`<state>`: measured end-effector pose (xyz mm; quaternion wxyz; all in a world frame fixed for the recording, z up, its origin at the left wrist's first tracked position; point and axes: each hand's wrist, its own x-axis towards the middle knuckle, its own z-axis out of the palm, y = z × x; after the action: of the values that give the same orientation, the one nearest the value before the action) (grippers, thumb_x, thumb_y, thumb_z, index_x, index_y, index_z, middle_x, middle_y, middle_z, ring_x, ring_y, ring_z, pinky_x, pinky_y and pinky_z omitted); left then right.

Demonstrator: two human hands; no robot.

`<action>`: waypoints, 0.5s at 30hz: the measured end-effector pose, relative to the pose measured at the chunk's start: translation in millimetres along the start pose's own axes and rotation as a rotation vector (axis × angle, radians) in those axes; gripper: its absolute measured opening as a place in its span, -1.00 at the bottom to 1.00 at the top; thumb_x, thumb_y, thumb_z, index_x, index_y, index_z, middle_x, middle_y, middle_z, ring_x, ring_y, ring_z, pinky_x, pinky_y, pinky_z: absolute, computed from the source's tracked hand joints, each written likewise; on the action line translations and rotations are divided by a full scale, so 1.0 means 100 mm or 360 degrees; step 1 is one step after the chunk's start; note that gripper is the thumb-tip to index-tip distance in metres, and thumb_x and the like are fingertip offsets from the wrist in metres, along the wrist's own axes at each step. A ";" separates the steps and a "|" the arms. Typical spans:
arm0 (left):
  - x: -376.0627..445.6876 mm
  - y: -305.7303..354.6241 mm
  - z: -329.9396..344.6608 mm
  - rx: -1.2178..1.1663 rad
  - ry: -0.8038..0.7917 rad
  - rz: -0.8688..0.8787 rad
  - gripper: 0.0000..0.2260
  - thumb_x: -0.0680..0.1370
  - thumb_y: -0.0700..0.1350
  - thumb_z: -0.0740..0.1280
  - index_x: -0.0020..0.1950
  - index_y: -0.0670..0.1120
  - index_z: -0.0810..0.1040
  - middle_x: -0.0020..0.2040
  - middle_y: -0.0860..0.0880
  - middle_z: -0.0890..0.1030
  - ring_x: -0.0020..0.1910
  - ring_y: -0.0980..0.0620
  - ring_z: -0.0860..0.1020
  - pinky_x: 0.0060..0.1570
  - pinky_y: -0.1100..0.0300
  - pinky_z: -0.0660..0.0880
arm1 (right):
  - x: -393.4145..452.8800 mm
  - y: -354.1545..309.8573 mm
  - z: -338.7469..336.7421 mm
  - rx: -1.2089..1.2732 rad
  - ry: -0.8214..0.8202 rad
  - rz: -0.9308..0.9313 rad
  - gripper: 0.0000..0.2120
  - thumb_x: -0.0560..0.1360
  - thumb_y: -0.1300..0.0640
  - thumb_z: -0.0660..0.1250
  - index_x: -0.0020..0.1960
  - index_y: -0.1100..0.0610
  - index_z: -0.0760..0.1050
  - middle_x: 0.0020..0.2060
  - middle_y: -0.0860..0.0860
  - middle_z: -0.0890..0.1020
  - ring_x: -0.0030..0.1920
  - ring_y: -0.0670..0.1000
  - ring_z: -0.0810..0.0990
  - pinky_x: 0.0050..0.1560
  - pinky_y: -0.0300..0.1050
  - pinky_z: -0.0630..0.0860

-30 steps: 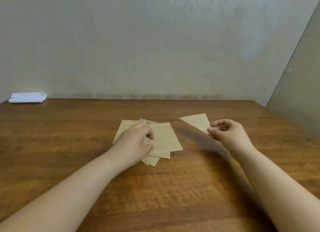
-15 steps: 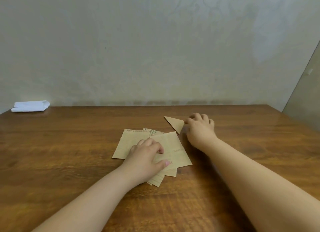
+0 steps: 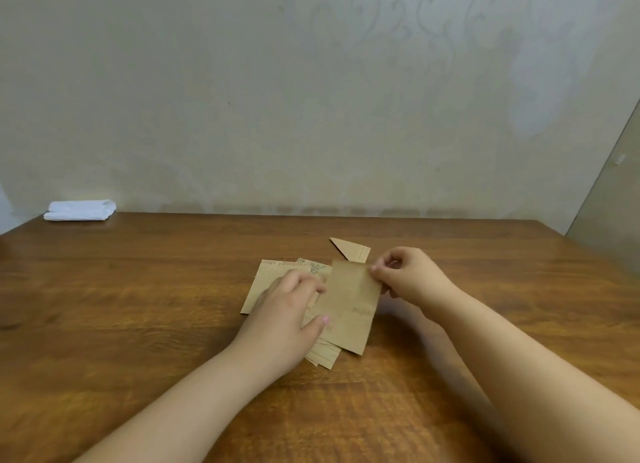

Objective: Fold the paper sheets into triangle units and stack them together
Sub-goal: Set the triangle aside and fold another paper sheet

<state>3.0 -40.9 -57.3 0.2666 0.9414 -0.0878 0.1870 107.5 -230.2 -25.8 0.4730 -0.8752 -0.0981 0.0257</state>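
While 1 sheet is being drawn off the pile, the scene is set out as follows.

Risk of slipping: the top sheet (image 3: 349,303) is pinched only at its far right corner, so it could be pulled askew or creased, judging by how thin the paper looks.
Risk to the pile: the pile of sheets (image 3: 273,282) is already fanned out unevenly; if the weight on it is eased, several sheets could be dragged along with the top one.
Risk to the fold: a sheet lifted crooked is likely to give a lopsided triangle that will not stack neatly.
Left hand (image 3: 287,310): laid on the pile, fingers loosely bent and close together, thumb stretched toward the top sheet's edge; whether anything is gripped cannot be told.
Right hand (image 3: 408,279): fingers curled, thumb and forefinger pinching the top sheet's corner.
Paper look: tan, thin, flat rectangles with faint printed lettering; the top sheet is plain apart from 1 faint word near its lower edge.
Paper place: middle of the wooden table (image 3: 138,324), just ahead of both forearms.
Folded piece (image 3: 351,251): 1 piece with a slanted corner lies just beyond the pile, near the right hand, apart from it.
Progress, as judged: most sheets are not yet folded.
Elsewhere: a folded white cloth (image 3: 79,210) lies at the far left edge by the wall.
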 end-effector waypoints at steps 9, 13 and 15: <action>-0.89 0.24 -0.36 0.0224 -0.0413 0.0404 -0.44 0.46 0.17 0.26 0.35 0.37 0.03 0.34 0.42 -0.07 0.25 0.50 -0.24 0.30 0.34 -0.25 | -1.21 0.01 0.04 0.0661 -0.0093 0.0419 -0.97 0.51 0.30 0.35 -0.08 0.22 0.56 -0.33 0.10 0.70 -0.40 -0.02 0.65 -0.42 -0.24 0.55; -1.09 0.31 -0.31 0.0196 -0.0317 0.0343 -0.75 0.56 -0.01 0.23 0.22 0.18 0.40 0.21 0.34 0.32 0.27 0.36 0.20 0.40 0.35 0.03 | -1.49 0.09 0.09 0.0600 -0.0154 0.0515 -0.94 0.53 0.20 0.34 -0.05 0.19 0.58 -0.30 0.07 0.71 -0.32 0.00 0.69 -0.15 -0.06 0.67; -1.14 0.35 -0.31 0.0172 -0.0324 0.0285 -0.83 0.57 -0.08 0.23 0.11 0.12 0.51 0.14 0.28 0.45 0.20 0.29 0.33 0.35 0.32 0.15 | -1.59 0.12 0.07 0.0339 -0.0128 0.0455 -0.89 0.57 0.12 0.28 -0.03 0.08 0.58 -0.31 0.00 0.71 -0.30 -0.01 0.69 -0.11 -0.04 0.66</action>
<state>-119.6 -46.1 -62.3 0.1874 0.9569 -0.1876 0.1181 -47.7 -262.2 -47.3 0.5503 -0.8234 0.0117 0.1381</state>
